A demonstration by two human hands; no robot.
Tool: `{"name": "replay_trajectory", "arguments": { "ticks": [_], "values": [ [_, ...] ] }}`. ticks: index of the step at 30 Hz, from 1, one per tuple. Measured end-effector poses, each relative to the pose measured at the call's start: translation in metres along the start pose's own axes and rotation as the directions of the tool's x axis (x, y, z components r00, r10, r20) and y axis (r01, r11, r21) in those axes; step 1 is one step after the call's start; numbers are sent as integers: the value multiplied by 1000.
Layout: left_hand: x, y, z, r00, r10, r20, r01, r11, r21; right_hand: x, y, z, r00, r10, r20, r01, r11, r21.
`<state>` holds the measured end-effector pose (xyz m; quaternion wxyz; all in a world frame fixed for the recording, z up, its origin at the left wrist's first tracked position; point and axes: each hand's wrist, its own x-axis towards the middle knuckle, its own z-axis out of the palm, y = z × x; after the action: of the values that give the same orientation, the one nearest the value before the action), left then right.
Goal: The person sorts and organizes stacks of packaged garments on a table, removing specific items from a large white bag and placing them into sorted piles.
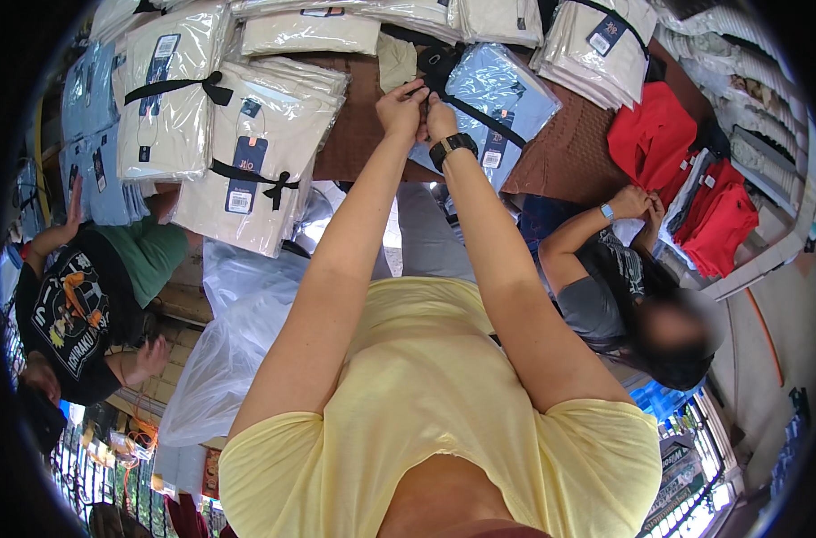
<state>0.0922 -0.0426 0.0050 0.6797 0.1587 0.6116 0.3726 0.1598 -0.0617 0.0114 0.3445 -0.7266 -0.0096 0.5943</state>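
Note:
Both arms stretch forward over the brown-covered table (345, 121). My left hand (401, 112) and my right hand (441, 119), which has a black watch at the wrist, meet with fingers pinched at the left edge of a light blue bundle of clear-bagged garments (490, 79). A black fabric strip (487, 120) runs diagonally across that bundle, and its end is closed in my fingers. The exact grip is partly hidden by the hands. Just beyond them lie a black bunched item (437, 61) and a piece of beige cloth (396, 63).
Bagged cream garments tied with black strips (273, 152) are stacked at left; another tied cream stack (596, 49) stands at far right. Red garments (654, 130) lie near a co-worker's hands (639, 206). Another person (85, 296) is at left. Clear plastic sheeting (237, 332) hangs beside me.

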Motion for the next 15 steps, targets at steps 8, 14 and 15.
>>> {"name": "replay_trajectory", "arguments": {
  "ticks": [8, 14, 15],
  "values": [
    [9, 8, -9, 990, 54, 132, -86, 965, 247, 3, -11, -2, 988, 150, 31, -154, 965, 212],
    [0, 16, -6, 992, 25, 124, -51, 976, 210, 1, -7, 1, 992, 119, -33, -109, 969, 221],
    [0, 15, -7, 993, 24, 120, -49, 977, 207, -1, -7, 1, 991, 128, -33, -119, 973, 199]
  ]
}}
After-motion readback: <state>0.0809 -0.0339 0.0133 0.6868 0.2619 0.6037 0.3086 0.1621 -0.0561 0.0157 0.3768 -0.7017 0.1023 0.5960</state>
